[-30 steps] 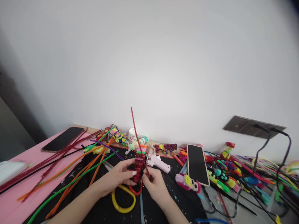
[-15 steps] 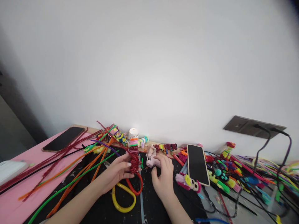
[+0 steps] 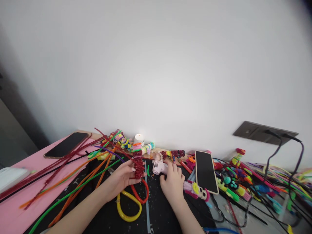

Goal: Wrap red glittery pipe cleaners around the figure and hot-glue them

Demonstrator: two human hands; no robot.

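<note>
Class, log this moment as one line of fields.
left hand: holds red pipe-cleaner coil | right hand: on pink glue gun | scissors: flat on mat

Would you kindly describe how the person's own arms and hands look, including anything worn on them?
Both forearms are bare, with no sleeves in view. The left hand and the right hand wear no gloves, and I can see no rings, watch or bracelet. A pale, light-coloured nail shows on the left hand.
</note>
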